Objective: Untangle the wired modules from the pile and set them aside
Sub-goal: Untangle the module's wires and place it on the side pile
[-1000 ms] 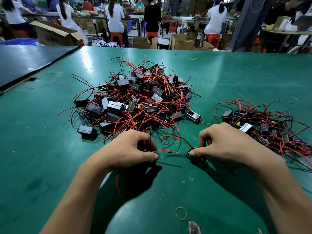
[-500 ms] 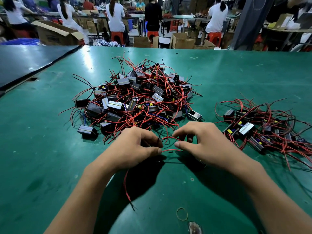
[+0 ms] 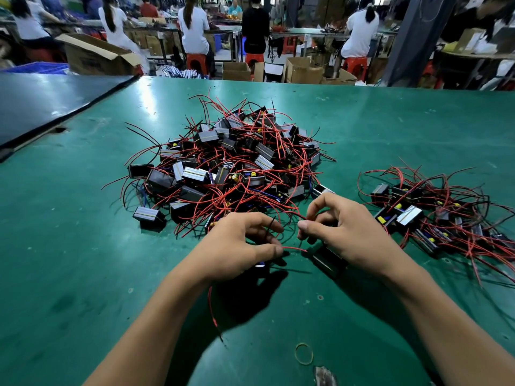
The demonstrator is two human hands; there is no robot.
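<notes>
- Wired modules, small black boxes with red leads, lie heaped in a tangled pile on the green desk, just beyond the fingertips of both hands.
- Left hand is curled knuckles-up near the front of the pile. Its thumb and forefinger pinch the end of a short red wire that runs across towards the right hand.
- A thin black lead sticks up between the left hand's fingers, and another red lead trails out from under its wrist towards the person.
- Right hand sits just beside the left, fingers bent. Its thumb and forefinger are closed on a red loop that arches back into the pile.
- A black module lies below the right palm. Whether the hand touches it cannot be told.
- Outward of the right hand is a smaller spread-out group of modules with red and black leads, apart from the pile.
- Nearer the person than both hands, a rubber band lies flat on the desk.
- Far beyond the hands, past the desk's edge, are cardboard boxes and people seated on red stools.
</notes>
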